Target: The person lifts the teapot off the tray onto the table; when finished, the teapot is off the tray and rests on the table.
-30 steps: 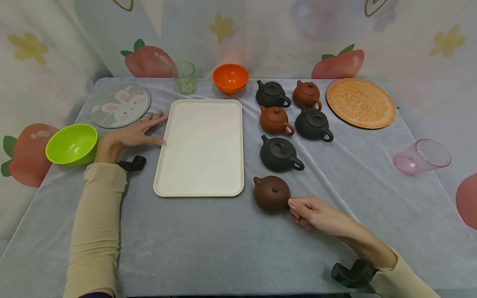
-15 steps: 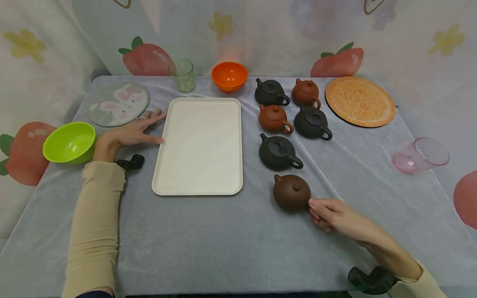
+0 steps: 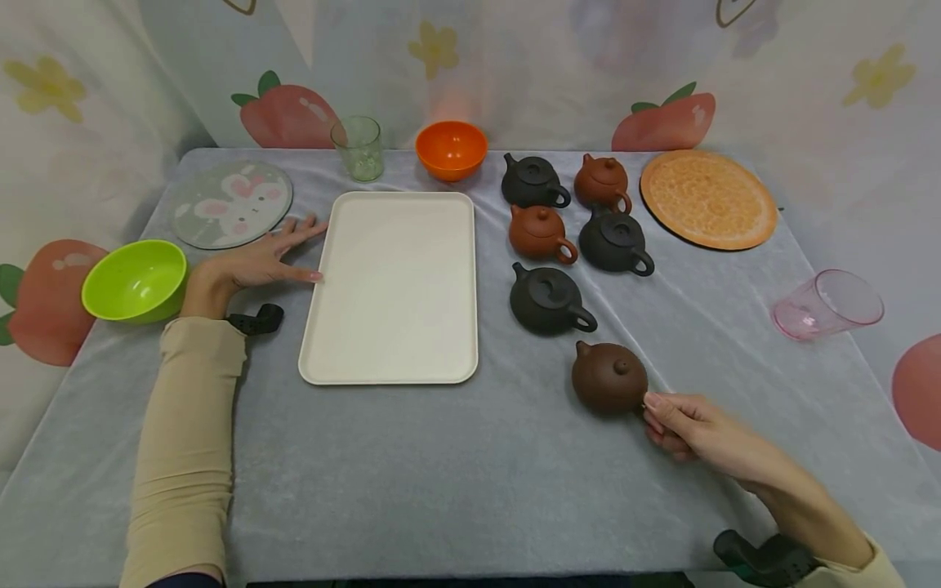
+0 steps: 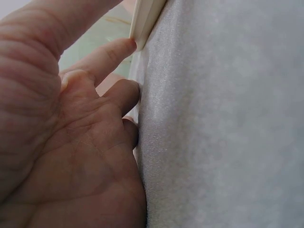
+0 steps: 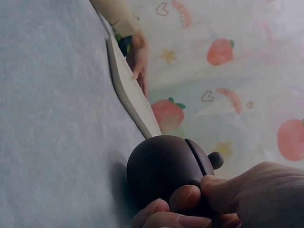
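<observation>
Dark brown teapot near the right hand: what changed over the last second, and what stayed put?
The right hand, gripping the dark brown teapot at its handle side, slid it rightward across the grey cloth, away from the cream tray. It never let go. The left hand stayed flat at the tray's left edge; the other five teapots, bowls and cups did not move.

Head view reads bright and even from my station; light is soft and diffuse, seemingly from above. Shadows are faint: a thin one under the dark brown teapot (image 3: pixel 609 377) and beside the left forearm. Mild sheen on the white tray (image 3: pixel 393 286); no harsh glare. Bench (image 3: pixel 441 474) edges bow slightly, a wide-lens distortion. Left wrist view: the left hand (image 4: pixel 66 142) fills the frame, soft and out of focus. Right wrist view: the backdrop is blurred and washed out, the fingers (image 5: pixel 185 199) close and shaded.
</observation>
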The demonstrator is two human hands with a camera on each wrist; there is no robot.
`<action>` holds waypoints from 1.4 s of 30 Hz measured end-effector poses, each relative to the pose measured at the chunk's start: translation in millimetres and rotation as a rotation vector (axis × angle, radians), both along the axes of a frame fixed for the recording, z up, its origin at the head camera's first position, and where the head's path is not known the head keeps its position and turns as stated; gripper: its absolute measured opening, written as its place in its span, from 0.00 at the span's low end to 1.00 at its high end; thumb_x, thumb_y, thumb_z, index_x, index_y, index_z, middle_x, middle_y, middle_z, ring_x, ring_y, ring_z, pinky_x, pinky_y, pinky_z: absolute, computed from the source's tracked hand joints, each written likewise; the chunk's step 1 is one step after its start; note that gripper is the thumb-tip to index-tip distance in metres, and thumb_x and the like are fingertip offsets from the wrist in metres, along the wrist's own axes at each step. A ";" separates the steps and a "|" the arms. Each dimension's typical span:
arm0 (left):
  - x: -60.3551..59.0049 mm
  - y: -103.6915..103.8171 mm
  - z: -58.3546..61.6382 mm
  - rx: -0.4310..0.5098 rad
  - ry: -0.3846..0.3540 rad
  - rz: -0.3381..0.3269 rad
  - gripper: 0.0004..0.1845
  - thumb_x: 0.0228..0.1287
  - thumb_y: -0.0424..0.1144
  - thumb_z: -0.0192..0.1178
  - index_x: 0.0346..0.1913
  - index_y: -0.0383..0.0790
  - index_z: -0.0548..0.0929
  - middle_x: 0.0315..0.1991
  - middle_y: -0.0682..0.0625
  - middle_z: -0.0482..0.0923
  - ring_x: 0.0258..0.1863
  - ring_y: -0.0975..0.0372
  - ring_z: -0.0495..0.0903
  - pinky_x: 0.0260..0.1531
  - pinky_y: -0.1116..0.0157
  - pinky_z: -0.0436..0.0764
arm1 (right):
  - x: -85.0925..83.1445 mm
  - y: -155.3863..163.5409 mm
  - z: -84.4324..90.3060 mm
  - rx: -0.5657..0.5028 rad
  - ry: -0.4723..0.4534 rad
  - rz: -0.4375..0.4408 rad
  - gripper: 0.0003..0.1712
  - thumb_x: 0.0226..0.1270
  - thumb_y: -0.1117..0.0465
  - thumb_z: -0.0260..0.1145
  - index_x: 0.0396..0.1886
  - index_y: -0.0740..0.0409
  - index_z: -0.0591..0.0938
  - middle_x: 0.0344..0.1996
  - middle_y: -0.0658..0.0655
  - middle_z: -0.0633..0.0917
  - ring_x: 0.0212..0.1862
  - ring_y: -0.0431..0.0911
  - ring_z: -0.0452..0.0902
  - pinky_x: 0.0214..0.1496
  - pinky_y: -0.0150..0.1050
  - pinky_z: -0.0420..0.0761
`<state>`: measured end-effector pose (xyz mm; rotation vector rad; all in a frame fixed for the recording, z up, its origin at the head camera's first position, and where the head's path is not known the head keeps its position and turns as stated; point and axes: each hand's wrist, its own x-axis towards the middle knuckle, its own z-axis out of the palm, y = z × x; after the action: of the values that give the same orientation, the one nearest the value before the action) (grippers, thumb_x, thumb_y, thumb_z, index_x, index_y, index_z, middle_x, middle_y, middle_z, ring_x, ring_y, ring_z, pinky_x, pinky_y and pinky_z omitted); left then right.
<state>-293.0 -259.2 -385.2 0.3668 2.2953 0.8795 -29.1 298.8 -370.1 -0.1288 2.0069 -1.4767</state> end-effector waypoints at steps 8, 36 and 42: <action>0.0 1.0 1.3 0.000 0.008 -0.009 0.51 0.63 0.49 0.66 0.77 0.67 0.40 0.77 0.63 0.21 0.74 0.60 0.13 0.67 0.35 0.28 | -4.3 18.5 1.4 0.026 0.006 -0.028 0.26 0.83 0.53 0.39 0.26 0.68 0.64 0.18 0.49 0.63 0.17 0.46 0.47 0.17 0.44 0.55; -0.1 0.4 1.1 -0.007 0.031 -0.036 0.51 0.63 0.48 0.66 0.78 0.62 0.41 0.78 0.59 0.21 0.75 0.56 0.14 0.66 0.34 0.29 | -74.3 34.6 -6.1 0.105 -0.034 -0.174 0.28 0.79 0.42 0.41 0.30 0.61 0.66 0.26 0.51 0.70 0.21 0.38 0.55 0.24 0.42 0.56; 0.7 0.7 0.8 -0.005 0.030 -0.030 0.52 0.63 0.48 0.66 0.79 0.60 0.41 0.78 0.57 0.21 0.74 0.54 0.14 0.66 0.33 0.29 | -82.8 34.6 -5.7 0.135 -0.047 -0.180 0.28 0.79 0.41 0.41 0.30 0.61 0.67 0.26 0.51 0.69 0.22 0.37 0.57 0.24 0.38 0.61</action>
<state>-292.3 -258.5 -384.4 0.4136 2.3134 0.8594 -111.9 333.4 -375.8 0.1457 2.1177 -1.4324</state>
